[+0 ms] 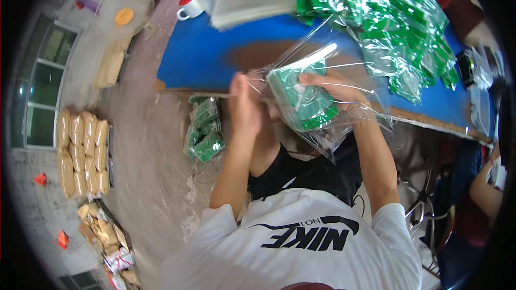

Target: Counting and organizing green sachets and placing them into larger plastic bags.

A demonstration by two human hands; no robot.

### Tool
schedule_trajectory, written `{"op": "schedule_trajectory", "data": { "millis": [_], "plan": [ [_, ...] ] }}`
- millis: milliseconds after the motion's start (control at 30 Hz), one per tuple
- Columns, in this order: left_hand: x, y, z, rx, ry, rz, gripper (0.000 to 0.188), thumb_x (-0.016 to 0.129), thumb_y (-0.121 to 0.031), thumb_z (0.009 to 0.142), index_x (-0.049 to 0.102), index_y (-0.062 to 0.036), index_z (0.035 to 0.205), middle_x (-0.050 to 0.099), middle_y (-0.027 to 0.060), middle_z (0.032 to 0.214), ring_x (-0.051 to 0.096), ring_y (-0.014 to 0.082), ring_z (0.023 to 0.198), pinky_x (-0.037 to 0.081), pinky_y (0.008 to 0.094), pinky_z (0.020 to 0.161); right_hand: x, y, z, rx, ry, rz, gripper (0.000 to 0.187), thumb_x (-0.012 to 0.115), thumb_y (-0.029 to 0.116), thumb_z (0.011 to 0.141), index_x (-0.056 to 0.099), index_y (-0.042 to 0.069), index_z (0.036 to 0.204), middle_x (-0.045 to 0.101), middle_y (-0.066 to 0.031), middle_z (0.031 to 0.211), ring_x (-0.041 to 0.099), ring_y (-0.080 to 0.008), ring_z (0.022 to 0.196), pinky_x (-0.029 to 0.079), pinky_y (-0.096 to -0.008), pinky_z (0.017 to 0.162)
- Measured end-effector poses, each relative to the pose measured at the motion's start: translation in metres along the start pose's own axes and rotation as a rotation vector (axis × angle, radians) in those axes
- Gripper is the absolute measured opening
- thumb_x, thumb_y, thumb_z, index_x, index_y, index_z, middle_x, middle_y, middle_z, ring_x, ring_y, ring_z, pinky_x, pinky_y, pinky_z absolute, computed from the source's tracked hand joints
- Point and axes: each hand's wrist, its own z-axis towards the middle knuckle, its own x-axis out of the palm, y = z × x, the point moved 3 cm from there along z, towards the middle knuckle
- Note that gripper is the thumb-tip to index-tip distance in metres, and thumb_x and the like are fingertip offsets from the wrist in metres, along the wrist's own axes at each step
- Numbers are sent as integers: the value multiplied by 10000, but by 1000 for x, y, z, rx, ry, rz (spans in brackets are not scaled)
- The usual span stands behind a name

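Observation:
My right hand [344, 90] grips a stack of green packets [306, 96] over the table's front edge, its thumb on top. A large clear plastic bag [322, 45] surrounds the stack. Its loose film also spreads around my right hand and wrist, so the hand appears to be inside the bag. My left hand [245, 107], slightly blurred, is held upright with fingers stretched out beside the bag's left side. Whether it touches the film I cannot tell. A big heap of green packets in clear wrap [392, 27] covers the right of the blue table [188, 59].
Flat clear bags [252, 0] lie at the table's back beside a white mug [191, 8] with a red top. Wrapped green bundles [204, 129] rest on the floor below. Filled tan sacks [83, 153] stand far left. Another person's arm [486, 185] shows at right.

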Motion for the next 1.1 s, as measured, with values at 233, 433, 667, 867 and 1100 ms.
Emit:
{"op": "schedule_trajectory", "data": {
  "millis": [233, 433, 667, 867, 1100],
  "plan": [
    [25, -4, -22, -291, 235, -137, 725, 711, -478, 898, 469, -9, 1394, 541, 100, 1352, 507, 216, 1246, 409, 379, 1079, 37, 13, -9, 119, 18, -34, 635, 775, 399, 848, 598, -31, 1281, 657, -125, 1206, 648, -205, 1041, 528, -316, 884],
    [-7, 22, -12, -229, 76, -97, 742, 742, -492, 867, 457, -31, 1374, 563, 101, 1323, 542, 234, 1223, 459, 413, 1051, 29, -2, 13, 114, 136, -75, 620, 727, 483, 879, 615, -8, 1239, 680, -91, 1133, 663, -163, 967, 546, -318, 850],
    [-14, 12, 7, -531, 212, -389, 796, 756, -516, 841, 461, -35, 1402, 579, 119, 1341, 554, 274, 1228, 469, 450, 1052, 34, -6, 23, 157, 42, 697, 676, 498, 666, 946, 653, 30, 1118, 727, -84, 1023, 691, -169, 867, 578, -340, 755],
    [-3, 1, 18, -414, -93, -237, 571, 725, -368, 914, 529, -55, 1349, 590, 100, 1337, 560, 260, 1223, 427, 447, 1084, 38, -38, 34, -121, 46, 1153, 997, 450, 792, 876, 342, 10, 1484, 401, -212, 1504, 418, -348, 1368, 327, -515, 1143],
    [6, -5, 11, -291, 150, -27, 428, 668, -41, 919, 531, 5, 1322, 615, 90, 1257, 581, 219, 1165, 465, 386, 1025, 54, -32, 41, -231, 180, 1127, 869, 453, 716, 929, 378, 55, 1486, 455, -166, 1483, 439, -355, 1367, 323, -525, 1153]
  ]
}}
